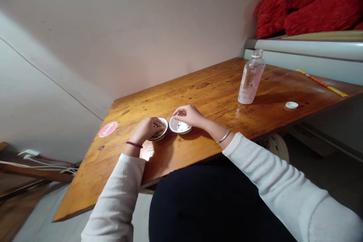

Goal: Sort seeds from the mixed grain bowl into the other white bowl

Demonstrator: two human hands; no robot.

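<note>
Left bowl point(165, 122) and right bowl point(172, 125) sit close together on a wooden table point(210, 87).

The left hand point(145, 128) dips bunched fingers into one; the right hand point(191, 115), fingers curled narrowly, hovers over the other. Whether either pinches anything, I cannot tell. A clear bottle point(251, 79) stands farther right.

Dim room from where I'm standing. Light seems to come from the left: bottle point(250, 81) throws its shadow rightward over the table point(167, 96). Hot white glare on it near the bowls point(174, 124). Wall point(42, 66) patchy, slanting shadow edge at left. Lap point(210, 204) near-black. Wide-angle stretch toward the edges.
</note>
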